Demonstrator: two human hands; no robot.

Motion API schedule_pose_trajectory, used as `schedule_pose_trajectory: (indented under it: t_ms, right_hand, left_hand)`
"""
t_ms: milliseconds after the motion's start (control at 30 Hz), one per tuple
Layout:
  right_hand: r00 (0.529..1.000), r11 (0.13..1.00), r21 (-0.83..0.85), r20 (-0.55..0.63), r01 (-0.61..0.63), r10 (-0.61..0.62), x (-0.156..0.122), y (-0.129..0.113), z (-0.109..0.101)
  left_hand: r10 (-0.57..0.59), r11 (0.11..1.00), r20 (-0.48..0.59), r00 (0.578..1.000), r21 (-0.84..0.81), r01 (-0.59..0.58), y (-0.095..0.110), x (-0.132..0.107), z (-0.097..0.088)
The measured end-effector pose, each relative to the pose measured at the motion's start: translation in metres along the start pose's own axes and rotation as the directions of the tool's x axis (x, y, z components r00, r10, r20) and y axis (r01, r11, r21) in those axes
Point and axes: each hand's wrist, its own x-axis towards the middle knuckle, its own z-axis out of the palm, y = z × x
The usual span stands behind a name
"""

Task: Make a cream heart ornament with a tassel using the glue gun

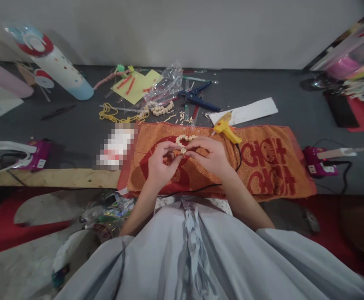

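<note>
Both hands meet over the orange-and-red towel point(272, 143), with fingertips pinched around a small cream-coloured knobbly piece point(183, 151). My left hand point(163, 163) grips it from the left, thumb and index finger closed. From the right, my right hand point(209, 155) pinches the same piece. A curved strand of cream bead-like bits point(182, 138) arcs just behind the fingertips; whether it joins the held piece, I cannot tell. Right of my right hand, a yellow glue gun point(227, 128) lies on the towel, its black cord running under my right arm.
Behind the towel lie blue-handled pliers point(199, 99), a white strip point(253, 111), a clear plastic bag point(166, 85), yellow paper point(134, 89), yellow cord point(111, 113) and more cream strands point(161, 109). Purple power sockets point(39, 155) sit at both sides. A bottle point(63, 68) stands back left.
</note>
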Motion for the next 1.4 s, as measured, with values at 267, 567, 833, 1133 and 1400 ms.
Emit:
schedule_pose_trajectory:
  t_ms: [267,567,833,1133,1400]
  right_hand:
    - [0.986,0.983,0.105,-0.059,-0.150,0.157,-0.024,0.011,0.006]
    - [0.987,0.970,0.202,-0.055,-0.137,0.150,-0.034,0.013,0.008]
    - [0.992,0.972,0.221,-0.081,-0.074,0.094,-0.035,0.002,0.007]
    - [0.980,0.979,0.203,-0.186,-0.029,0.068,-0.036,-0.006,0.006]
    - [0.976,0.981,0.191,-0.216,0.031,0.012,-0.035,-0.014,0.004]
  left_hand:
    - [-0.048,0.999,0.056,0.997,0.017,0.047,-0.008,-0.011,0.011]
    - [0.069,0.996,0.023,0.997,-0.055,-0.068,-0.004,-0.010,0.016]
    - [0.196,0.980,0.003,0.981,0.026,-0.196,0.009,-0.011,0.013]
    - [0.241,0.971,-0.046,0.970,0.008,-0.241,0.024,-0.009,0.012]
    - [0.203,0.975,-0.089,0.975,-0.069,-0.209,0.032,-0.011,0.014]
